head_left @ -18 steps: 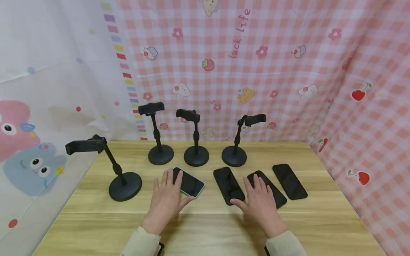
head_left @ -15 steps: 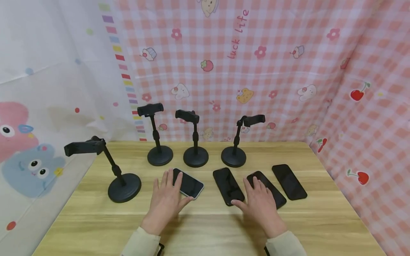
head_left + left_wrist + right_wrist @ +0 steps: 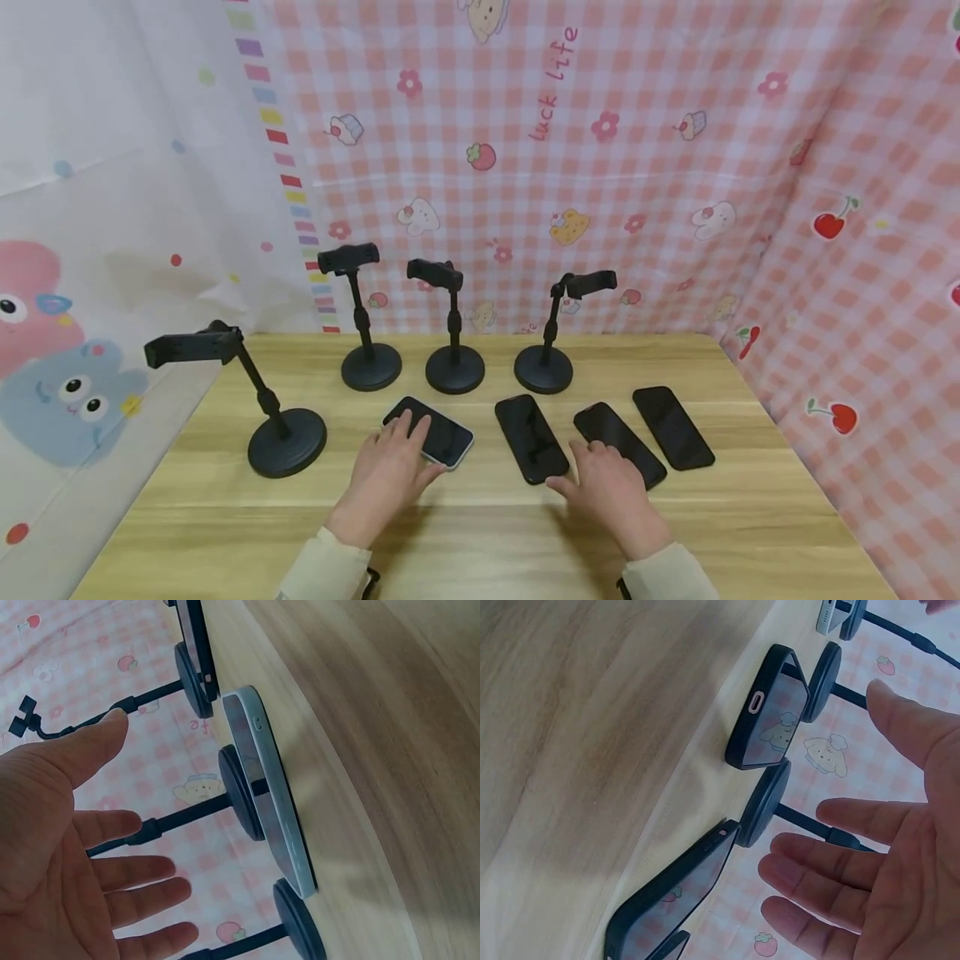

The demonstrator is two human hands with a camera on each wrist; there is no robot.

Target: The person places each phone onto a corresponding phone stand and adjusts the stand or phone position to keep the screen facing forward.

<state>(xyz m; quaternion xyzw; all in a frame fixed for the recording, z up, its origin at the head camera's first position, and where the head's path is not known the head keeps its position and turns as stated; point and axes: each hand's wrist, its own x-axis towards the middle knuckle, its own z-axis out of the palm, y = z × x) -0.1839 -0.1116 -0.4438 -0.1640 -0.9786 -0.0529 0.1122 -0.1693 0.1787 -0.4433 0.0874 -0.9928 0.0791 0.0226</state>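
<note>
My left hand (image 3: 386,471) hovers, fingers spread and slightly bent, above the left end of a smartphone in a pale case (image 3: 450,437). In the left wrist view, a gap shows between those fingers and the pale-cased phone (image 3: 279,799). My right hand (image 3: 611,496) hangs with loosely bent fingers over the near side of a black smartphone (image 3: 624,440), holding nothing. Its thumb is close to the lower corner of another black smartphone (image 3: 531,440). The right wrist view shows the right hand (image 3: 900,885) apart from both phones. All the phones lie flat, screens up and dark.
A third black smartphone (image 3: 673,427) lies at the far right. Three black phone stands, left (image 3: 371,367), middle (image 3: 455,369) and right (image 3: 543,368), line the table's back edge. Another phone stand (image 3: 287,442) is at the left. Patterned cloth (image 3: 480,100) hangs behind the wooden table (image 3: 480,550).
Both hands' fingers have drawn back a little and bent more, showing more of the phones beneath. The head view has shifted slightly. The phones and stands appear to stay in place.
</note>
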